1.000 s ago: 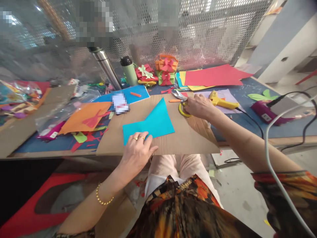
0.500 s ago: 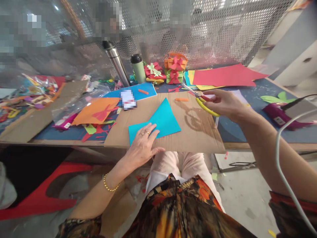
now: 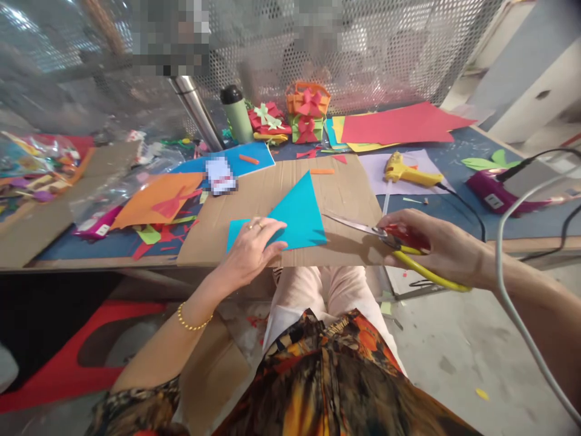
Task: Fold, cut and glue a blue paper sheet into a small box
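Note:
A folded sheet of turquoise paper (image 3: pixel 299 212) lies on a brown cardboard sheet (image 3: pixel 204 242) at the table's front. My left hand (image 3: pixel 249 248) is at its lower left part, fingers bent over the paper and thumb near the lower edge; the contact under the fingers is hidden. My right hand (image 3: pixel 431 248) is closed around the handles of a pair of scissors (image 3: pixel 354 224) with red and yellow grips. Their metal blades point left, the tips close to the paper's right edge.
Behind the cardboard stand a green bottle (image 3: pixel 238 115), a steel flask (image 3: pixel 197 112) and small paper baskets (image 3: pixel 308 115). A yellow glue gun (image 3: pixel 408 171) rests on lilac paper (image 3: pixel 370 172). Red sheets (image 3: pixel 399 127) lie back right; a white cable (image 3: pixel 508 284) hangs at right.
My right hand has brought the scissors down and nearer to the front edge, blades swinging left toward the turquoise paper. My left hand's fingers have bent more. The glue gun has come into sight.

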`<state>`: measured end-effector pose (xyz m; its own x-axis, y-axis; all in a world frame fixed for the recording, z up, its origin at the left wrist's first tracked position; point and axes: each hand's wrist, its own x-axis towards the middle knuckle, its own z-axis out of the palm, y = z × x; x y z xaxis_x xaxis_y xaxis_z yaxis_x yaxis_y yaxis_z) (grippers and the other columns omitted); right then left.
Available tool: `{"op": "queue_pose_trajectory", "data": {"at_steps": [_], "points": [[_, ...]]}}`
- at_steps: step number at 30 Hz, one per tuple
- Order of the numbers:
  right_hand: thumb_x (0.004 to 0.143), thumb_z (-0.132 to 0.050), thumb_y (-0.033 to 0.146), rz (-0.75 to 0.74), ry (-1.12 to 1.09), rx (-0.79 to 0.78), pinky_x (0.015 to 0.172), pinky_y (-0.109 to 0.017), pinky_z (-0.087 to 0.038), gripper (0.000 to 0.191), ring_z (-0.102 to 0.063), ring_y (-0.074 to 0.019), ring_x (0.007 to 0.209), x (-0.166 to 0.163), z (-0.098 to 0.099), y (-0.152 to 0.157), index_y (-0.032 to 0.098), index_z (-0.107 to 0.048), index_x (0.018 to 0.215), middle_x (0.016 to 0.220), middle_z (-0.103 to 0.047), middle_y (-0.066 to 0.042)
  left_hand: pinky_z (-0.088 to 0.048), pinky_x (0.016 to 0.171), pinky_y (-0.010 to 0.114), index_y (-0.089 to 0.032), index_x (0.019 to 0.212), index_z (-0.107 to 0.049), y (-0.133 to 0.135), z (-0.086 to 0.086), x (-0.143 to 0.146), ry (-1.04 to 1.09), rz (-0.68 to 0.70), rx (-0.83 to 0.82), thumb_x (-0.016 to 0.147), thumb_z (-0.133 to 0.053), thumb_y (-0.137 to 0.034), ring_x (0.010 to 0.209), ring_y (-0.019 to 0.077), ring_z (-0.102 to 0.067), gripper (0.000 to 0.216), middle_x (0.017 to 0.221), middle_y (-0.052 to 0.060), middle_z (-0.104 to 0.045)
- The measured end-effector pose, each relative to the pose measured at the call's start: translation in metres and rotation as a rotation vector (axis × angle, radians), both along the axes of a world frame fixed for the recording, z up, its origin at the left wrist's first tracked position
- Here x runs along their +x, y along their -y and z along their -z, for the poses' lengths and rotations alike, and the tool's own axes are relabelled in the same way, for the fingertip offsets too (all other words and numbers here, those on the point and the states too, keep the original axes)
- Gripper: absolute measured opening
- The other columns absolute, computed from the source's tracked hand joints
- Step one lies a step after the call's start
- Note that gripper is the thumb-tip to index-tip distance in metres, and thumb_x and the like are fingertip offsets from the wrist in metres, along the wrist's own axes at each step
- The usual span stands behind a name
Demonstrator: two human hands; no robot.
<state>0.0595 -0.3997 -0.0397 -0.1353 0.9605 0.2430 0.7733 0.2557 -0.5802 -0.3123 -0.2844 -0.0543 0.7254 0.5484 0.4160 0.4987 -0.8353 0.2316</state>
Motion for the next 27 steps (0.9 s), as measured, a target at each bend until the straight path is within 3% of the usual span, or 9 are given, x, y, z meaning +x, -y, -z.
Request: {"op": "queue_pose_trajectory", "data": {"at_steps": [5, 11, 14, 16, 18, 22, 27], "points": [[0.087, -0.06, 0.08, 0.055, 0.136, 0.021, 0.065, -0.035, -0.044, 0.062, -0.055, -0.0195, 0.07, -0.002, -0.004, 0.005, 0.026, -0.07, 0.116, 0.089, -0.063, -0.005, -0.048, 0.108, 0.061, -0.02, 0.143, -0.067, -0.006, 0.002, 0.019, -0.089, -0.132, 0.031, 0.098, -0.046, -0.081, 0.134, 0.0391, -0.054, 0.079, 0.154, 0.02, -0.057], [0.087, -0.056, 0.084, -0.024, 0.153, 0.093, 0.065, -0.036, -0.044, 0.068, -0.052, -0.0204, 0.072, 0.004, -0.006, -0.009, 0.024, -0.071, 0.115, 0.088, -0.059, -0.007, -0.037, 0.117, 0.065, -0.029, 0.151, -0.062, -0.012, 0.0, 0.014, -0.162, -0.11, 0.003, 0.094, -0.053, -0.083, 0.148, 0.0416, -0.041, 0.08, 0.167, 0.016, -0.046], [0.088, -0.052, 0.087, -0.015, 0.181, 0.129, 0.063, -0.035, -0.041, 0.078, -0.051, -0.0203, 0.07, 0.0, -0.01, -0.02, 0.023, -0.073, 0.126, 0.083, -0.056, -0.005, -0.038, 0.119, 0.06, -0.028, 0.154, -0.058, -0.019, -0.003, 0.013, -0.136, -0.118, -0.064, 0.096, -0.038, -0.088, 0.15, 0.0373, -0.043, 0.087, 0.166, 0.015, -0.048], [0.09, -0.048, 0.088, -0.033, 0.188, 0.085, 0.062, -0.035, -0.04, 0.082, -0.05, -0.0188, 0.065, -0.003, -0.015, -0.027, 0.021, -0.074, 0.129, 0.078, -0.055, -0.004, -0.042, 0.117, 0.055, -0.023, 0.153, -0.058, -0.024, -0.006, 0.014, -0.106, -0.141, -0.112, 0.101, -0.022, -0.083, 0.145, 0.0332, -0.05, 0.087, 0.16, 0.014, -0.055], [0.093, -0.045, 0.086, -0.065, 0.185, 0.007, 0.062, -0.035, -0.041, 0.08, -0.052, -0.0187, 0.064, -0.005, -0.019, -0.032, 0.021, -0.074, 0.129, 0.078, -0.058, -0.004, -0.044, 0.114, 0.053, -0.019, 0.15, -0.06, -0.027, -0.007, 0.016, -0.094, -0.157, -0.12, 0.103, -0.017, -0.081, 0.14, 0.0323, -0.054, 0.089, 0.154, 0.015, -0.06], [0.09, -0.046, 0.088, -0.09, 0.202, 0.001, 0.065, -0.036, -0.044, 0.078, -0.058, -0.0214, 0.07, -0.004, -0.019, -0.036, 0.022, -0.072, 0.125, 0.086, -0.062, -0.007, -0.045, 0.111, 0.054, -0.02, 0.146, -0.062, -0.031, -0.006, 0.018, -0.123, -0.153, -0.088, 0.101, -0.038, -0.081, 0.134, 0.0346, -0.056, 0.08, 0.148, 0.014, -0.063], [0.087, -0.062, 0.079, -0.119, 0.242, 0.006, 0.07, -0.038, -0.048, 0.069, -0.06, -0.0232, 0.078, 0.001, -0.02, -0.038, 0.021, -0.066, 0.125, 0.096, -0.061, -0.009, -0.046, 0.108, 0.053, -0.022, 0.132, -0.068, -0.032, -0.003, 0.017, -0.07, -0.135, -0.078, 0.1, -0.055, -0.072, 0.127, 0.0333, -0.058, 0.06, 0.139, 0.012, -0.066]]}}
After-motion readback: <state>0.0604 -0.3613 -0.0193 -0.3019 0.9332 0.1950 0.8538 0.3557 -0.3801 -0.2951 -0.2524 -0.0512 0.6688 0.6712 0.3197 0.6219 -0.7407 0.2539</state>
